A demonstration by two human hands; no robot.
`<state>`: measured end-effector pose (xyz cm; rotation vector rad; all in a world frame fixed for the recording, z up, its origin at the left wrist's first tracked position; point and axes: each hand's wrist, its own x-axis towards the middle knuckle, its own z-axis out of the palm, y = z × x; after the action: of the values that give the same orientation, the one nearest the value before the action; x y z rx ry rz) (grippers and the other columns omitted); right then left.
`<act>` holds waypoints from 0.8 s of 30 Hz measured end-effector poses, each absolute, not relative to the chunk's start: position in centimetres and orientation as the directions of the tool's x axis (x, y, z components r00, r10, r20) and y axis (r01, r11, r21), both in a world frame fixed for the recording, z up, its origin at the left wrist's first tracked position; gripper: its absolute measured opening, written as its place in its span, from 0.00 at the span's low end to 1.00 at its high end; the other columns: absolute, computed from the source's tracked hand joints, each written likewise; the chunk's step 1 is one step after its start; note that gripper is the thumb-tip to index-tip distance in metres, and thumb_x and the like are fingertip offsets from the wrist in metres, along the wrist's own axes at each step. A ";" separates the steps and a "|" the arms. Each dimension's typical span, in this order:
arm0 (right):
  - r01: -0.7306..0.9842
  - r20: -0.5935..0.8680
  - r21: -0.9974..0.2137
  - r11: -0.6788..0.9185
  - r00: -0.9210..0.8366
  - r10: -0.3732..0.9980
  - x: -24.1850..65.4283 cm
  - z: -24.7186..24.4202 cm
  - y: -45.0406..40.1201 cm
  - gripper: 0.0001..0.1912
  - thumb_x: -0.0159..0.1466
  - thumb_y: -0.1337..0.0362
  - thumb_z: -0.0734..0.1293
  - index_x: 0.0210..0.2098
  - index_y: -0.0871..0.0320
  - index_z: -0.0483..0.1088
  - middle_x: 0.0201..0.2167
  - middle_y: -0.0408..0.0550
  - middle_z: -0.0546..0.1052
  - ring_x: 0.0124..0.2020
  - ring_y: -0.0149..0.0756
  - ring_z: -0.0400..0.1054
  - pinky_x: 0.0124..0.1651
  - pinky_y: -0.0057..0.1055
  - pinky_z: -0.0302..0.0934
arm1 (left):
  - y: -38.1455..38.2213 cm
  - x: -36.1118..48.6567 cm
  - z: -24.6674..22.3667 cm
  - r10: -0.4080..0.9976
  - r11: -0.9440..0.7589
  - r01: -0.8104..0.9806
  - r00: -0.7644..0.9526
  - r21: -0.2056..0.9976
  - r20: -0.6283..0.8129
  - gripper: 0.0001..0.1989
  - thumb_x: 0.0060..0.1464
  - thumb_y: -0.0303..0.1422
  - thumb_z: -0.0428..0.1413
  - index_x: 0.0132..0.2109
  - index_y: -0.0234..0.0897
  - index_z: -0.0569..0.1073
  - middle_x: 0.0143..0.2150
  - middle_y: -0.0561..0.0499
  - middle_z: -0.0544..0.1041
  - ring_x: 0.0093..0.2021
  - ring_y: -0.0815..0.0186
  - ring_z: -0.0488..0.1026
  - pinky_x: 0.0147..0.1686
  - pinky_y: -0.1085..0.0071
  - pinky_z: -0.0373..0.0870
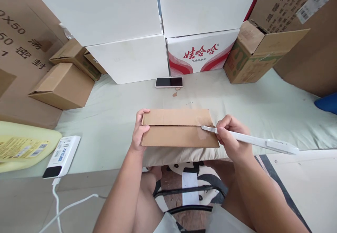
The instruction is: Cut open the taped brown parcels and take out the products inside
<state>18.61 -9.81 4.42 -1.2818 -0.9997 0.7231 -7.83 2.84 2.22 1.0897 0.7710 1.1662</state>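
Observation:
A small brown cardboard box (181, 136) lies near the front edge of the cloth-covered surface, a seam running across its top. My left hand (139, 129) grips its left end, fingers at the far corner and thumb over the near part. In my right hand (233, 134) is a white-handled utility knife (252, 140), held like a pen. Its short metal blade touches the seam near the box's right end, where clear tape and a slightly torn edge show. The knife's handle sticks out to the right past my hand.
White cartons (123, 11) stand stacked at the back, with a phone (169, 82) and cardboard scraps (174, 94) before them. Brown boxes (65, 85) sit left, an open-flapped one (244, 55) right. A power bank (61, 155) with a white cable lies by a yellow jug (26, 147).

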 end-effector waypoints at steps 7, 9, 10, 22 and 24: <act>-0.046 0.115 -0.988 0.146 0.405 0.907 18.8 3.9 -9.6 0.14 0.60 0.57 0.71 0.25 0.55 0.64 0.16 0.37 0.65 0.16 0.24 0.52 0.19 0.24 0.45 | 2.9 -7.6 2.2 0.969 0.022 -0.332 0.238 0.943 0.062 0.24 0.40 0.36 0.61 0.48 0.46 0.71 0.44 0.51 0.74 0.41 0.57 0.75 0.45 0.58 0.76; -0.086 0.089 -0.987 0.133 0.390 0.916 18.8 3.9 -9.5 0.15 0.60 0.57 0.72 0.25 0.55 0.64 0.15 0.37 0.65 0.16 0.24 0.52 0.19 0.24 0.45 | 2.9 -7.6 2.2 0.970 0.023 -0.336 0.236 0.941 0.061 0.24 0.40 0.36 0.61 0.48 0.46 0.72 0.44 0.51 0.75 0.40 0.57 0.75 0.44 0.58 0.76; -0.112 0.068 -0.987 0.118 0.380 0.922 18.8 4.0 -9.4 0.15 0.59 0.57 0.72 0.25 0.55 0.64 0.15 0.37 0.65 0.16 0.24 0.52 0.19 0.24 0.46 | 2.9 -7.6 2.2 0.970 0.022 -0.338 0.236 0.941 0.062 0.24 0.39 0.36 0.61 0.48 0.46 0.72 0.44 0.51 0.75 0.40 0.58 0.75 0.43 0.59 0.76; -0.174 0.053 -0.973 0.150 0.466 0.883 18.8 4.3 -9.4 0.12 0.60 0.65 0.68 0.24 0.54 0.61 0.15 0.37 0.64 0.16 0.25 0.55 0.20 0.25 0.49 | 3.0 -7.8 2.0 0.969 0.010 -0.325 0.238 0.946 0.071 0.24 0.40 0.35 0.61 0.48 0.45 0.72 0.44 0.51 0.75 0.40 0.58 0.75 0.44 0.58 0.77; -0.135 0.083 -0.976 0.173 0.501 0.862 19.0 4.3 -9.6 0.12 0.60 0.67 0.67 0.24 0.54 0.60 0.15 0.37 0.64 0.16 0.26 0.56 0.20 0.25 0.49 | 3.0 -7.8 2.0 0.968 0.013 -0.315 0.243 0.949 0.067 0.24 0.40 0.35 0.60 0.48 0.45 0.72 0.44 0.50 0.75 0.41 0.57 0.75 0.46 0.57 0.77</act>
<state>18.99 -9.56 4.27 -1.1883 -0.7672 0.8153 -7.80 3.01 2.02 1.1010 0.7801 1.1769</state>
